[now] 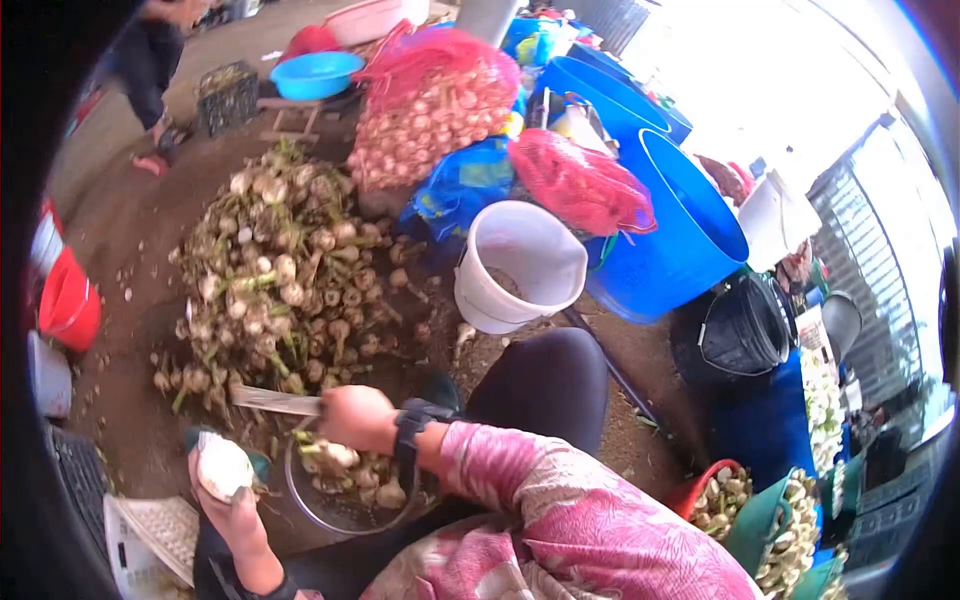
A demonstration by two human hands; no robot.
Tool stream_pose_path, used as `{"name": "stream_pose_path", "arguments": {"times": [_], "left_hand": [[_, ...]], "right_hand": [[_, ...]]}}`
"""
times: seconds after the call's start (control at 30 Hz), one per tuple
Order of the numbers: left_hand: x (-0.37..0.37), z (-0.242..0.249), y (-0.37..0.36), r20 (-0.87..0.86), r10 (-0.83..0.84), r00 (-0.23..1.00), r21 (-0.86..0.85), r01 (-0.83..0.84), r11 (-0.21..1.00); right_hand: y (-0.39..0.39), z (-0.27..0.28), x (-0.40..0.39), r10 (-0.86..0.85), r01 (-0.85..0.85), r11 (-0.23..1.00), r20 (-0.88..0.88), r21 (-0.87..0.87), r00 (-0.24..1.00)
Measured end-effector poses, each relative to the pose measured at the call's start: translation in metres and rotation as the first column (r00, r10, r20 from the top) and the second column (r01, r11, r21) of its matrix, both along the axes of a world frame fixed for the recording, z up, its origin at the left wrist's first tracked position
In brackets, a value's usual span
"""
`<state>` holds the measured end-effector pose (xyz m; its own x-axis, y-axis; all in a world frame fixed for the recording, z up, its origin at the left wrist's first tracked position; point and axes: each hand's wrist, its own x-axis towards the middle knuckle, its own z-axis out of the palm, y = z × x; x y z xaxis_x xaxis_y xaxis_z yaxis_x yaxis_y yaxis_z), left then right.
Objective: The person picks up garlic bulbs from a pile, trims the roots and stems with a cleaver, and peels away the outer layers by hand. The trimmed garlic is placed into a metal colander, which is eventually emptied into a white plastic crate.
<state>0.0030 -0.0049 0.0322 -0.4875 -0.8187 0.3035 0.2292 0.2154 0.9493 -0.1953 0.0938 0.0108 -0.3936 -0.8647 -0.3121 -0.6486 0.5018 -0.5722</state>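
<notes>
My left hand point(238, 518) is wrapped round a pale, trimmed garlic bulb point(224, 466) at the lower left. In a fist, my right hand point(357, 419) grips a knife, its blade point(275, 401) pointing left, apart from the bulb. Below the right hand a round metal bowl point(293, 478) holds several garlic bulbs with stems point(385, 492). Just beyond the blade rises a big heap of untrimmed garlic point(290, 270) on the dirt floor. The knife's handle is hidden by my fingers.
Ahead stand a white bucket point(480, 292), large blue tubs point(640, 270) and red net sacks point(430, 110). Tubs of garlic point(785, 530) sit at the lower right. On the left are a red bucket point(72, 308) and a white crate point(120, 535). Another person's leg point(147, 75) shows at upper left.
</notes>
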Motion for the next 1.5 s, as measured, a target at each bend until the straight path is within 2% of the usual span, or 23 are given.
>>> {"name": "stream_pose_path", "arguments": {"times": [0.17, 0.2, 0.23, 0.27, 0.3, 0.33, 0.47, 0.53, 0.6, 0.67, 0.73, 0.8, 0.87, 0.93, 1.07, 1.1, 1.2, 1.23, 1.33, 1.37, 1.4, 1.47, 1.5], "left_hand": [[-0.009, 0.006, 0.002, 0.001, 0.05, 0.999, 0.207, -0.049, 0.977], [-0.013, 0.018, 0.004, 0.021, 0.061, 0.998, 0.206, -0.064, 0.976], [-0.019, 0.031, 0.007, -0.021, 0.055, 0.998, 0.241, -0.048, 0.969], [-0.023, 0.04, 0.01, -0.053, 0.075, 0.996, 0.27, -0.058, 0.961], [-0.022, 0.041, 0.012, -0.122, 0.134, 0.983, 0.283, -0.095, 0.954], [-0.018, 0.036, 0.006, -0.142, 0.045, 0.989, 0.152, -0.023, 0.988], [-0.013, 0.041, 0.016, -0.301, 0.035, 0.953, 0.333, 0.071, 0.94], [-0.017, 0.041, 0.014, -0.45, -0.009, 0.893, 0.322, 0.172, 0.931], [-0.01, 0.054, 0.008, -0.47, -0.044, 0.882, 0.421, 0.267, 0.867], [-0.007, 0.046, -0.004, -0.357, -0.098, 0.929, 0.427, 0.256, 0.867], [-0.013, 0.018, -0.007, 0.113, -0.268, 0.957, 0.442, 0.193, 0.876], [-0.026, -0.016, 0.007, 0.322, -0.426, 0.846, 0.527, 0.214, 0.823], [-0.041, -0.036, 0.011, 0.635, -0.493, 0.595, 0.448, 0.236, 0.862], [-0.045, -0.072, 0.016, 0.774, -0.295, 0.56, 0.176, 0.257, 0.95], [-0.051, -0.044, 0.01, 0.841, -0.211, 0.498, 0.144, 0.169, 0.975], [-0.049, -0.047, 0.008, 0.797, -0.153, 0.585, 0.086, 0.14, 0.986], [-0.052, -0.033, 0.002, 0.79, -0.237, 0.565, 0.19, 0.141, 0.971], [-0.047, -0.056, 0.001, 0.719, -0.231, 0.656, 0.076, 0.256, 0.964], [-0.059, -0.023, 0.001, 0.774, -0.483, 0.41, 0.436, 0.208, 0.876], [-0.057, -0.045, 0.003, 0.825, -0.386, 0.413, 0.283, 0.289, 0.915], [-0.054, -0.055, 0.003, 0.777, -0.299, 0.554, 0.136, 0.316, 0.939], [-0.055, -0.035, -0.007, 0.705, -0.384, 0.596, 0.289, 0.253, 0.923], [-0.053, -0.035, -0.011, 0.688, -0.425, 0.588, 0.367, 0.223, 0.903]], "right_hand": [[0.013, 0.052, 0.022, -0.204, 0.201, 0.92, 0.027, -0.336, 0.979], [0.01, 0.058, 0.013, -0.183, 0.218, 0.943, 0.156, -0.252, 0.971], [0.009, 0.038, 0.005, -0.162, 0.075, 0.826, -0.109, -0.558, 0.981], [0.013, 0.08, 0.005, -0.204, 0.265, 0.93, 0.241, -0.255, 0.949], [0.009, 0.091, 0.009, -0.3, 0.379, 0.907, 0.352, -0.182, 0.887], [0.007, 0.081, 0.013, -0.267, 0.278, 0.835, 0.093, -0.475, 0.959], [-0.002, 0.095, 0.029, 0.075, 0.073, 0.819, 0.232, -0.569, 0.97], [-0.004, 0.068, 0.03, 0.079, 0.02, 0.853, 0.168, -0.521, 0.983], [-0.005, 0.011, 0.003, -0.135, 0.136, 0.991, 0.291, 0.014, 0.947], [0.015, -0.016, -0.003, -0.207, 0.201, 0.978, 0.258, 0.049, 0.944], [0.017, -0.07, -0.007, -0.074, 0.016, 0.95, -0.175, -0.312, 0.982], [-0.008, 0.006, -0.002, -0.382, 0.401, 0.908, 0.153, -0.123, 0.911], [-0.022, -0.018, -0.038, -0.475, 0.488, 0.857, 0.114, -0.166, 0.872], [-0.033, -0.033, -0.059, -0.523, 0.516, 0.823, 0.039, -0.238, 0.852], [-0.077, -0.032, -0.078, -0.485, 0.434, 0.837, -0.084, -0.333, 0.87], [-0.091, -0.03, -0.082, -0.51, 0.452, 0.832, -0.123, -0.322, 0.851], [-0.137, -0.038, -0.099, -0.457, 0.393, 0.822, -0.066, -0.413, 0.887], [-0.151, -0.04, -0.101, -0.409, 0.255, 0.832, -0.234, -0.492, 0.882], [-0.202, -0.07, -0.117, -0.28, 0.144, 0.935, -0.424, -0.324, 0.861], [-0.213, -0.086, -0.124, -0.174, 0.054, 0.968, -0.501, -0.244, 0.848], [-0.219, -0.084, -0.118, -0.26, 0.107, 0.941, -0.482, -0.322, 0.837], [-0.22, -0.089, -0.123, -0.117, -0.087, 0.954, -0.625, -0.286, 0.772], [-0.221, -0.097, -0.127, -0.181, -0.149, 0.882, -0.615, -0.447, 0.768]]}}
